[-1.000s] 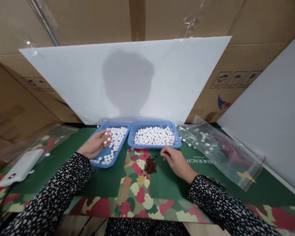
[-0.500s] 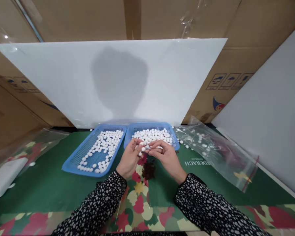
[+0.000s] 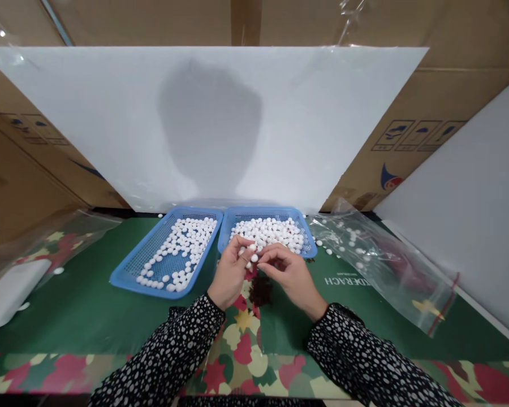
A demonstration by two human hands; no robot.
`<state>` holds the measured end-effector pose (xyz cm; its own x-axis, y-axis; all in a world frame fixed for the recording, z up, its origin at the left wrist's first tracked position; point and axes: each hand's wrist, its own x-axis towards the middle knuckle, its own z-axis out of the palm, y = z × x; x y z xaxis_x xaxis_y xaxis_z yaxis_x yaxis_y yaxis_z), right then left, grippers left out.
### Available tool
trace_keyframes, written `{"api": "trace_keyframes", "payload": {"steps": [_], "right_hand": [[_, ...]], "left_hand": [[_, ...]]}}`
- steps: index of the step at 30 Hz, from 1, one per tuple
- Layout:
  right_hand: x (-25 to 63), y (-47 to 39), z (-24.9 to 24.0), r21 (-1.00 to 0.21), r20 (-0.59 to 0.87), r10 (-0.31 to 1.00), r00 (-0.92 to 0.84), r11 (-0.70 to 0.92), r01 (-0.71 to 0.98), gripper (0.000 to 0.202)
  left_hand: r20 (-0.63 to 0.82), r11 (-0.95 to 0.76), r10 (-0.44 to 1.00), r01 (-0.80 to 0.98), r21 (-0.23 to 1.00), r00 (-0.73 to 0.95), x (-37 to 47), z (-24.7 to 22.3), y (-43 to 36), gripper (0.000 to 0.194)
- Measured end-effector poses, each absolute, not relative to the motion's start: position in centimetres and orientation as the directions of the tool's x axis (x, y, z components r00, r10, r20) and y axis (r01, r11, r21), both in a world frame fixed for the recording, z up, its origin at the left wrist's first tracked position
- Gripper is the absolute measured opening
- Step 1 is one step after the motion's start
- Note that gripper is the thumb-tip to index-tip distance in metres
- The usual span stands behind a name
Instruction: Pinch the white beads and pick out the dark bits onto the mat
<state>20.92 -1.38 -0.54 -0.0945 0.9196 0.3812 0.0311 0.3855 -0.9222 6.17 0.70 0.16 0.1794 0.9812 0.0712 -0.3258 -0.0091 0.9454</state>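
My left hand (image 3: 230,273) is closed on several small white balls (image 3: 254,258), which show between its thumb and fingertips. Just to their right, my right hand (image 3: 290,275) has thumb and forefinger pinched together; whatever is between them is too small to make out. Both hands are held in front of a blue perforated basket (image 3: 311,244) full of the same white balls. To the left of it stands a second blue basket (image 3: 125,274), with white balls spread over part of its floor. Below the hands lies a small dark brown clump of shreds (image 3: 261,291).
On the right, a clear zip bag (image 3: 411,299) lies flat, with loose white balls around and under it. A white plastic slab (image 3: 14,291) is at the left beside another clear bag (image 3: 76,232). A white board (image 3: 297,135) and cardboard walls (image 3: 445,102) enclose the green table cover (image 3: 80,328).
My right fingertips have drawn slightly away from the balls in my left hand. The head view has shifted a little. The baskets and bags stay in place.
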Motion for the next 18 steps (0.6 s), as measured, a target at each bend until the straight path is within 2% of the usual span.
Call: {"api": "trace_keyframes", "payload": {"steps": [9,18], "right_hand": [[21.02,-1.31,-0.58,-0.921,0.384,0.918,-0.101,0.388,0.02,0.007],[20.94,-1.47,-0.67,-0.963,0.271,0.958,-0.093,0.268,-0.041,0.014]], "left_hand": [[0.11,-0.044,0.967,-0.278,0.959,0.228,5.76,0.12,0.7,0.025],[0.296,-0.3,0.927,-0.021,0.954,0.23,5.37,0.34,0.57,0.007]]}}
